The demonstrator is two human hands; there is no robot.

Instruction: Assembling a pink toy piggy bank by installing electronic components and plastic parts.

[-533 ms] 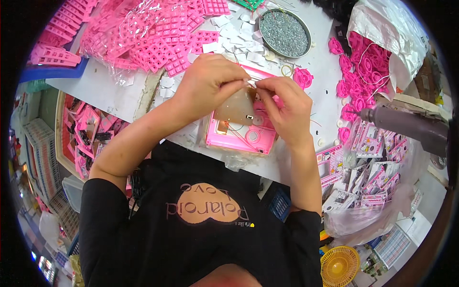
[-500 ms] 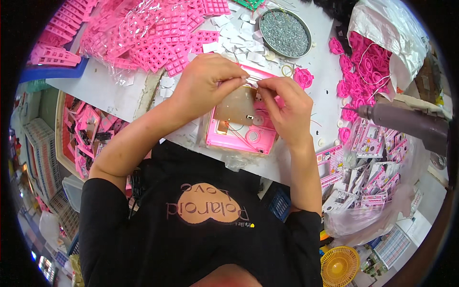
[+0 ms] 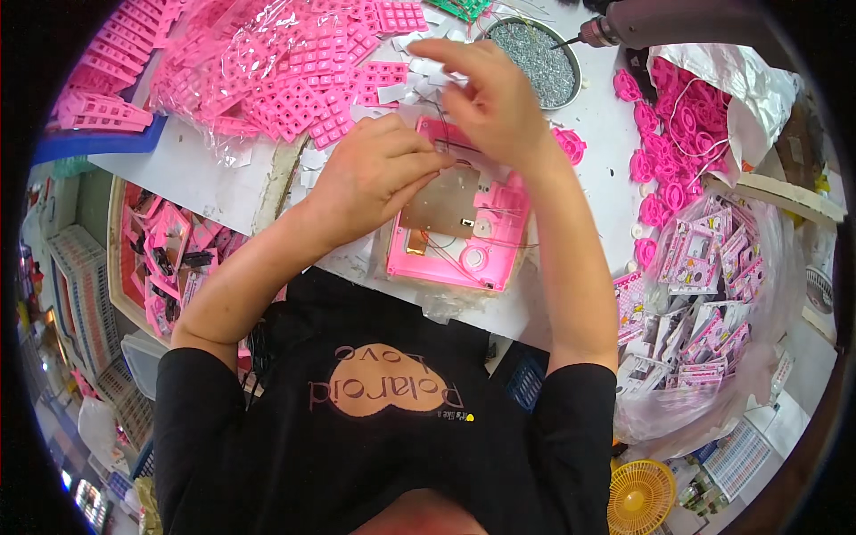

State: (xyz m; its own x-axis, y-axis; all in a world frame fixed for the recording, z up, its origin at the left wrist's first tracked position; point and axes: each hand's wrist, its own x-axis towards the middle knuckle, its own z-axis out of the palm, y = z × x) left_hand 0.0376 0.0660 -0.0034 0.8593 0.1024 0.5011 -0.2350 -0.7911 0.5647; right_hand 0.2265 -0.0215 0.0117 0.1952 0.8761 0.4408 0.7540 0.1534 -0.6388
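Observation:
A pink plastic casing (image 3: pixel 419 265) lies on the table in front of me, with thin wires and a greyish-brown flat board (image 3: pixel 439 203) in it. My left hand (image 3: pixel 379 174) is over the casing's left side, thumb and fingertips pinched together above the board. What they grip is too small to make out. Beyond the casing's far edge, my right hand (image 3: pixel 495 102) is raised with its fingers apart, holding nothing. It hovers near scattered white paper pieces (image 3: pixel 426 67) and a round metal dish (image 3: pixel 578 80) of small screws.
An electric screwdriver (image 3: pixel 695 25) reaches in from the upper right, its tip over the screws. Pink keypad parts (image 3: pixel 312 76) pile up at the far left. Pink looped parts (image 3: pixel 655 143) spill from a bag at right, above a plastic bag of printed panels (image 3: pixel 704 303).
My right hand has let go of the thin wires and moved up, away from my left hand. The left hand stays pinched nearby. The screwdriver has swung away toward the screw dish.

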